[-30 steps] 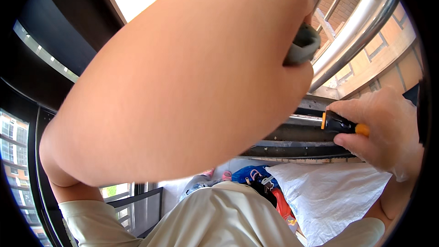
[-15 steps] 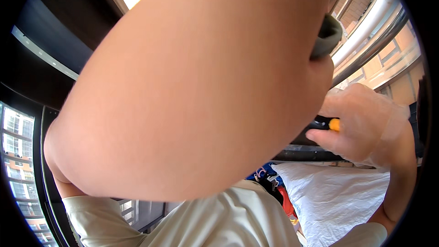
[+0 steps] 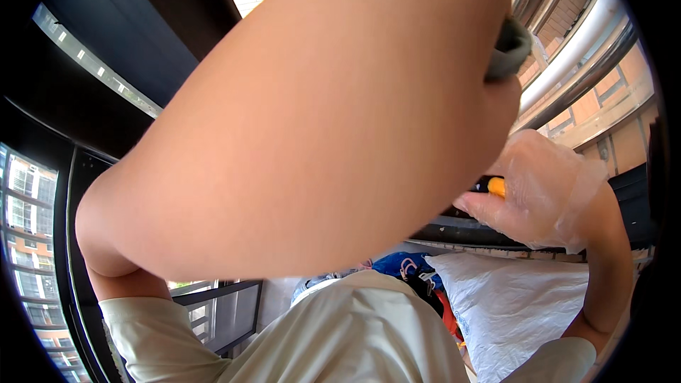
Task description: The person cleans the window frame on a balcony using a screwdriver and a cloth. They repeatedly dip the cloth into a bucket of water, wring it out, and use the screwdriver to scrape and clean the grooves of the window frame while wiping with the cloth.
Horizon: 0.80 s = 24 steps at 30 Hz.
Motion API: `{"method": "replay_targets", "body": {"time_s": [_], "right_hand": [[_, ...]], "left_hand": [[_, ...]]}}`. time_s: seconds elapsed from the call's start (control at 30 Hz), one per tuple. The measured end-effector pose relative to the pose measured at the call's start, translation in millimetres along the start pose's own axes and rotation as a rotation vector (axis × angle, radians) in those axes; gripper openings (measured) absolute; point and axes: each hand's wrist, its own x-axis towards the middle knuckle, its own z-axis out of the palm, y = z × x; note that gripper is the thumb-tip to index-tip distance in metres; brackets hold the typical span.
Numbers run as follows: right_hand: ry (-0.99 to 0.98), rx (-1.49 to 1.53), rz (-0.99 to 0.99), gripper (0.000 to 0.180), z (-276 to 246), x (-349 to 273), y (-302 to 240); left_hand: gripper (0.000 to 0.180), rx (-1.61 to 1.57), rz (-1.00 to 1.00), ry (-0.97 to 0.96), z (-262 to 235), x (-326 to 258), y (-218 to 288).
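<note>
Head view: gloved right hand (image 3: 535, 188) pinching a black-and-orange handle (image 3: 496, 186).
Partly hidden by the left forearm (image 3: 305, 135), the handle is near a dark rail (image 3: 472, 234); the left hand (image 3: 506, 99), mostly out of sight, adjoins a grey-green thing (image 3: 511, 60), its grip unclear.
</note>
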Motion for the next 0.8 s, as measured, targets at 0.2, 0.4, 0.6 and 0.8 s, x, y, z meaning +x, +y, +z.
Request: {"method": "replay_targets", "body": {"time_s": [0.2,0.4,0.6,0.8], "right_hand": [[0.085,0.095,0.053,0.024,11.8,-0.4,20.7],[0.014,0.276,0.022,0.030,1.4,-13.1,5.2],[0.110,0.167,0.089,0.027,10.0,-20.4,12.3],[0.174,-0.010,0.090,0.027,2.2,-33.3,-11.9]], "left_hand": [[0.027,-0.042,0.116,-0.021,9.3,27.6,-18.6],[0.029,0.109,-0.003,-0.046,2.1,-1.7,9.7],[0.032,0.078,0.081,-0.045,10.2,17.2,-5.9],[0.034,0.053,0.141,0.031,-18.2,9.6,11.7]]}}
